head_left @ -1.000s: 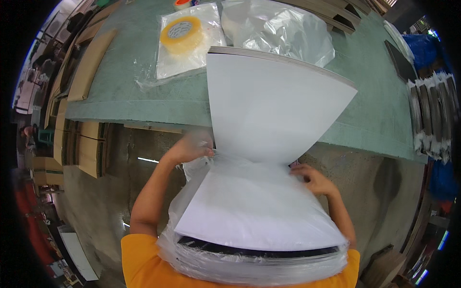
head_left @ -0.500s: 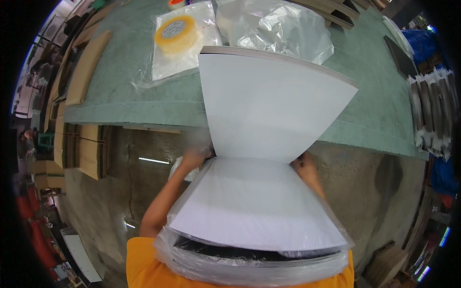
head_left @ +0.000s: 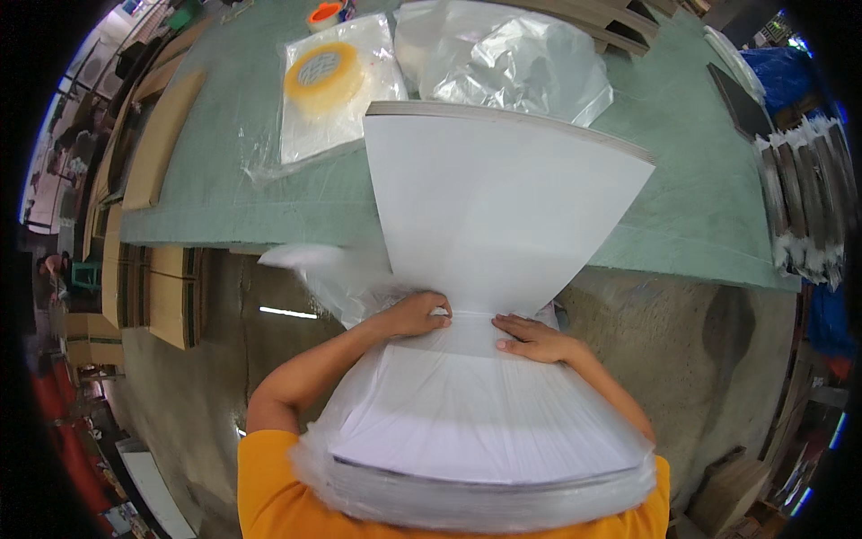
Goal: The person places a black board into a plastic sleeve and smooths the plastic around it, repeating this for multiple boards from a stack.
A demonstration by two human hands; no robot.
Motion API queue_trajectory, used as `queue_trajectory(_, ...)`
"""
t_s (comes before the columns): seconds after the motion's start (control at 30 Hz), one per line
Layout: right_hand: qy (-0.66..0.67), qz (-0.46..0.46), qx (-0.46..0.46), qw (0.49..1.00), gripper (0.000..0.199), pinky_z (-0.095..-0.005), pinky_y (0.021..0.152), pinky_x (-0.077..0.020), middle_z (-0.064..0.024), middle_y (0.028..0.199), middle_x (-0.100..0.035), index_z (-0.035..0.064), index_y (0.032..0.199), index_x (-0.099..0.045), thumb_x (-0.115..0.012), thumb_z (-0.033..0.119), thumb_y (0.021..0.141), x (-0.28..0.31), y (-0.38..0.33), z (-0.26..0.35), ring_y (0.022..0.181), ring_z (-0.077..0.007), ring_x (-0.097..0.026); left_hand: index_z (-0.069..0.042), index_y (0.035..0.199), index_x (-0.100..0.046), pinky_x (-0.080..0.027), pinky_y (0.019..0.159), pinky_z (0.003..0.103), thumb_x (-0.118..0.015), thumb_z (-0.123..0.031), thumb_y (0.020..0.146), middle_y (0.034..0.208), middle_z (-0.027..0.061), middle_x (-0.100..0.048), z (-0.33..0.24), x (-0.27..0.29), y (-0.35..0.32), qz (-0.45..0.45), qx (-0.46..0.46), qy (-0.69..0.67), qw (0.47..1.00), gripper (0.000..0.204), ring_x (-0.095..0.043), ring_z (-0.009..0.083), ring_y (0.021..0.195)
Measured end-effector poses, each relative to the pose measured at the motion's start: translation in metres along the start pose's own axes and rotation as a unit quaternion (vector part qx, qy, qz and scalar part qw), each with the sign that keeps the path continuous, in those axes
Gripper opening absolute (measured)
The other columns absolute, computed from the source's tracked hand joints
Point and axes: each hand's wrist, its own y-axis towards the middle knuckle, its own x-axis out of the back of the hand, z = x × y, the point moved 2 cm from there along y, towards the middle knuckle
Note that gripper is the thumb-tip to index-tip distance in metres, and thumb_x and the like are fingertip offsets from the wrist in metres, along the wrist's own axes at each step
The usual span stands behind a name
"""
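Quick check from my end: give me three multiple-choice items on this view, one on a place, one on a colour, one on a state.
1. Where does the tape roll lie?
A. on the green table
B. on the floor
C. on the stack

2. What colour is the person's sleeve?
A. blue
B. orange
C. white

3. How far does the clear bag cover the white sheet stack?
A. fully
B. near half only
C. not at all

Key: 1 A, roll sits top left on the table; 2 B, orange at lower edge; 3 B, the left hand and right hand hold the bag's edge mid-stack.

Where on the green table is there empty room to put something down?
The green table is bare at its near left, between the tape roll bag and the cardboard strips, and right of the white sheet stack. The far middle is crowded with crumpled plastic bags.
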Motion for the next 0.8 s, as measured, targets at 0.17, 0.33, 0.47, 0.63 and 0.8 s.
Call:
queue_trajectory(0.17, -0.003, 0.094, -0.081, 0.992, 0.055, -0.0282, 0.081, -0.0414, -0.0146, 0.105, -0.055, -0.0026, 0.110, -0.048, -0.053, 0.043, 0.080, 0.078, 0.005, 0.096, 0.095, -0.0227, -0.053, -0.002, 0.100, -0.053, -0.040, 0.078, 0.029, -0.053, -0.028, 0.082, 0.093, 0.0104, -0.056, -0.139, 0.056, 0.018, -0.106, -0.126, -0.182, 0.969, 0.031, -0.051, 0.0165, 0.086)
queue_trajectory(0.33, 0.432, -0.276, 0.230, 0.827, 0.038, -0.0246, 0.073, -0.0434, -0.0025, 0.091, -0.058, -0.0017, 0.102, -0.052, -0.068, 0.012, 0.072, 0.124, -0.031, 0.142, 0.081, -0.0094, -0.053, -0.003, 0.122, -0.036, -0.038, 0.086, 0.030, -0.063, -0.033, 0.075, 0.107, 0.0105, -0.051, -0.188, 0.115, -0.017, -0.244, -0.316, -0.254, 0.881, 0.061, -0.048, 0.0169, 0.100)
queue_trajectory(0.47, 0.355, -0.281, 0.244, 0.858, 0.043, -0.0246, 0.074, -0.0429, -0.0023, 0.094, -0.058, 0.0000, 0.108, -0.050, -0.069, 0.013, 0.071, 0.120, -0.038, 0.138, 0.084, -0.0091, -0.053, -0.004, 0.125, -0.030, -0.040, 0.085, 0.030, -0.070, -0.012, 0.067, 0.109, 0.0124, -0.051, -0.175, 0.103, -0.013, -0.207, -0.150, -0.306, 0.917, 0.071, -0.049, 0.0197, 0.102)
queue_trajectory(0.63, 0.140, -0.270, 0.202, 0.931, 0.050, -0.0243, 0.074, -0.0423, -0.0031, 0.093, -0.058, -0.0012, 0.111, -0.048, -0.071, 0.012, 0.068, 0.093, -0.037, 0.103, 0.083, -0.0102, -0.053, -0.006, 0.120, -0.036, -0.047, 0.071, 0.022, -0.067, 0.006, 0.060, 0.087, 0.0107, -0.058, -0.176, 0.131, -0.026, -0.316, -0.109, -0.244, 0.910, 0.069, -0.057, 0.0126, 0.079)
queue_trajectory(0.8, 0.389, -0.325, 0.201, 0.838, 0.030, -0.0234, 0.067, -0.0419, -0.0038, 0.083, -0.060, -0.0021, 0.091, -0.059, -0.071, 0.012, 0.068, 0.120, -0.047, 0.112, 0.074, -0.0080, -0.052, -0.007, 0.120, -0.039, -0.041, 0.061, 0.019, -0.068, 0.004, 0.061, 0.075, 0.0031, -0.053, -0.156, 0.107, -0.018, -0.217, -0.105, -0.060, 0.969, 0.067, -0.051, 0.0091, 0.068)
